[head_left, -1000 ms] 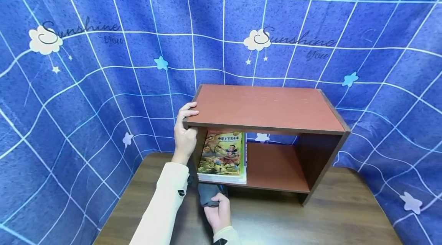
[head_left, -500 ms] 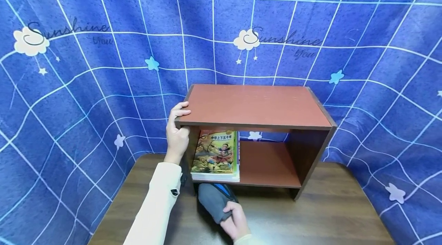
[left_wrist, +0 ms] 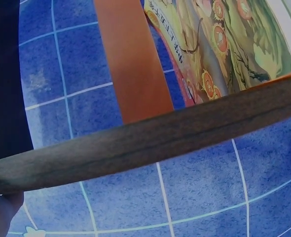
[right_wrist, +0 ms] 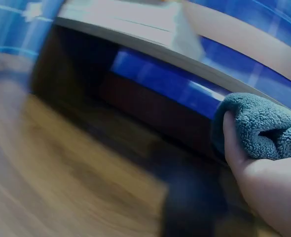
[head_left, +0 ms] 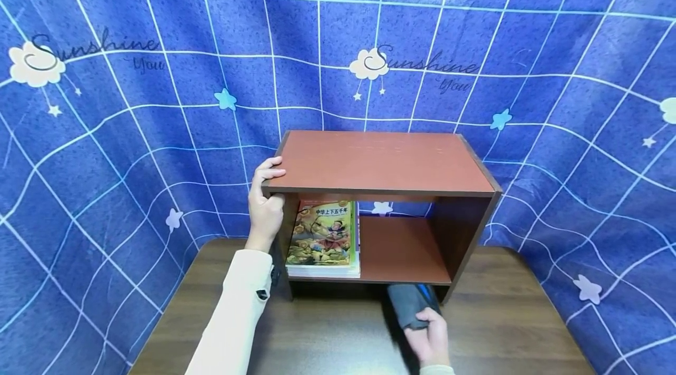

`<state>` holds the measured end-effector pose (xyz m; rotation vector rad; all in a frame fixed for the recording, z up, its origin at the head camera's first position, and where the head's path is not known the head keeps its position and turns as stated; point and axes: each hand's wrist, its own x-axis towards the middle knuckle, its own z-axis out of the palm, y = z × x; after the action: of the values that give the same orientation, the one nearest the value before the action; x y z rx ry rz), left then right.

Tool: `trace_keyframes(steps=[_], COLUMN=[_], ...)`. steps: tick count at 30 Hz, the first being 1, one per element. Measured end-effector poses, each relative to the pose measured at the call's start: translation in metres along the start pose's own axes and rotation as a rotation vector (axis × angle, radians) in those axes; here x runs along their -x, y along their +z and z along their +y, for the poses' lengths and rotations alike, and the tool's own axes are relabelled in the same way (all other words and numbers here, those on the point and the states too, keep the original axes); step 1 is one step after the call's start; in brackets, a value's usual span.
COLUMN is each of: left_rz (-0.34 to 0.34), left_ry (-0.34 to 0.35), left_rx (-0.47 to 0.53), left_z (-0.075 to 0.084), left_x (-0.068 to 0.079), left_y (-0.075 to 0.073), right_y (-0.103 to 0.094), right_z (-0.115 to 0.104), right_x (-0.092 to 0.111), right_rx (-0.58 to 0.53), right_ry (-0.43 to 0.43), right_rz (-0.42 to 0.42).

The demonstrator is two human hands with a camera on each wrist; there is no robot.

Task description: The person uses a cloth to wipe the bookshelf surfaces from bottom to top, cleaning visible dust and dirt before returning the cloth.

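Two hands are at a low brown shelf [head_left: 380, 164]: the left hand [head_left: 266, 205] grips its left front top corner, fingers lying over the red top. The right hand [head_left: 430, 334] pinches a folded grey-blue cloth [head_left: 409, 303], thumb pressed on it, at the front edge of the lower board [head_left: 404, 252], near the foot of the right side panel [head_left: 459, 240]. How far the cloth reaches beneath that edge I cannot tell. Wooden table [head_left: 507, 316] stretches right of the shelf and in front of it, with a patterned blue curtain [head_left: 338, 87] behind. Inside the compartment, a flat stack of books [head_left: 323, 234] lies beside the left side; bare red board runs from it to the right side panel.
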<state>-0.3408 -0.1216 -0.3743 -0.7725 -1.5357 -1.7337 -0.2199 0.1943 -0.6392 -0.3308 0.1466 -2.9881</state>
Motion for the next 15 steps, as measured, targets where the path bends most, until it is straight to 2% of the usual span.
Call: trace_keyframes(steps=[3, 6, 10, 15], left_rz=[-0.003, -0.005, -0.010, -0.015], left_ry=[0.003, 0.003, -0.001, 0.010], left_rx=[-0.001, 0.002, 0.008, 0.017], left_z=[-0.001, -0.002, -0.001, -0.003], left_x=[0.001, 0.002, 0.001, -0.002], left_y=[-0.001, -0.001, 0.000, 0.000], right_y=[-0.006, -0.008, -0.007, -0.008], right_z=[-0.019, -0.030, -0.033, -0.034], right_x=[0.007, 0.015, 0.023, 0.032], right_rx=[-0.040, -0.045, -0.062, -0.089], right_ry=[-0.041, -0.054, -0.051, -0.018], right_rz=[-0.049, -0.036, -0.022, -0.109])
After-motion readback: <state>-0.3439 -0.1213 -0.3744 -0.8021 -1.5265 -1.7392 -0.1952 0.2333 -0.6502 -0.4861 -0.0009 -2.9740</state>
